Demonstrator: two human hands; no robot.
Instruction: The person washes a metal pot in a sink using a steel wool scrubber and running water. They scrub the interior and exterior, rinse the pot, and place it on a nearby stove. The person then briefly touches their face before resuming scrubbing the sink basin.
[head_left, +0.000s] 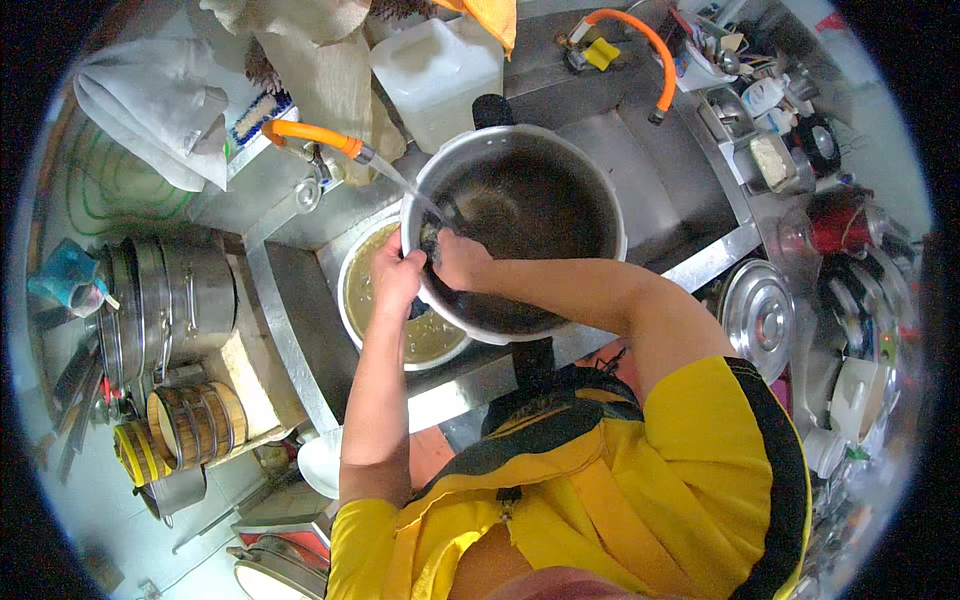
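My left hand (397, 276) grips the left rim of a large metal pot (559, 232), tilted so its dark inside faces me. Inside the pot, against its left wall, my right hand (463, 261) is closed on a dark scrubbing pad (430, 238), mostly hidden by the fingers. Water runs from an orange hose tap (322, 136) over the rim and into the pot near my right hand. Below the pot's left side, a wide basin (349, 300) of cloudy yellowish water sits in the steel sink. A black pot handle (491, 111) points away from me.
A second orange hose tap (652, 56) arches over the right sink bowl (637, 165). Behind the pot stands a white plastic jug (439, 82). Stacked steel pots (172, 300) and wooden buckets (199, 424) are at left. A round metal lid (759, 321) leans at right.
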